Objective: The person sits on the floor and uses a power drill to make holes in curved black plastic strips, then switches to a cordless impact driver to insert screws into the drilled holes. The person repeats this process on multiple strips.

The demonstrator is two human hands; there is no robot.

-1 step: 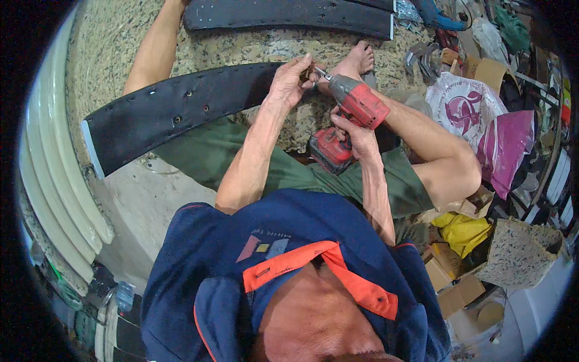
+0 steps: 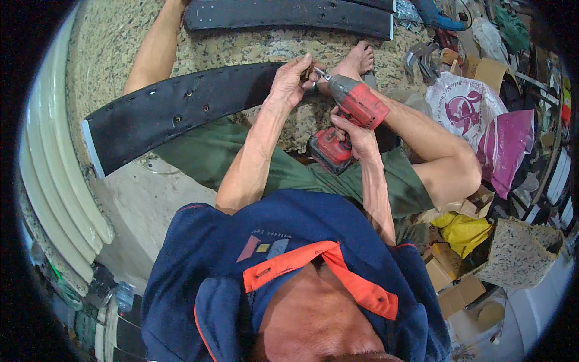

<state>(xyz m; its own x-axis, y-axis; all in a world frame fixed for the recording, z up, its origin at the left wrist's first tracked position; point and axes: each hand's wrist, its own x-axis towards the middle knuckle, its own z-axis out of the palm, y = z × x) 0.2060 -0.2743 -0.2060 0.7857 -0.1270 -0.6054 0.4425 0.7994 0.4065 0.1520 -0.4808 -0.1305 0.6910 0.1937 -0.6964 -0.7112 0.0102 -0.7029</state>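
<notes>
The job looks partway. The long curved black strip [image 2: 142, 117] w/ a pale end lies over the L leg [image 2: 148, 57], & its other end goes behind the L hand [image 2: 289, 81]. Small dots along its edge look like pins, so that bit's prob. done. A few round holes or fittings show on its face; can't tell which.

The chunky red & grey power drill [image 2: 365, 105] points its thin metal tip [image 2: 324, 73] at the L hand. The R hand [image 2: 360, 137] is wrapped round the drill's grip. L fingers are bent close by the tip; can't tell if they pinch a part, b/c it's too small. The 2 hands are apart. Work at the tip is prob. what's left here.

More flat black strips [image 2: 289, 15] lie on the speckled tan surface [image 2: 241, 48]; can't tell if they're done.

Vs. the earlier frame: no real diff. Hands, drill & strip are in the same spots.
</notes>
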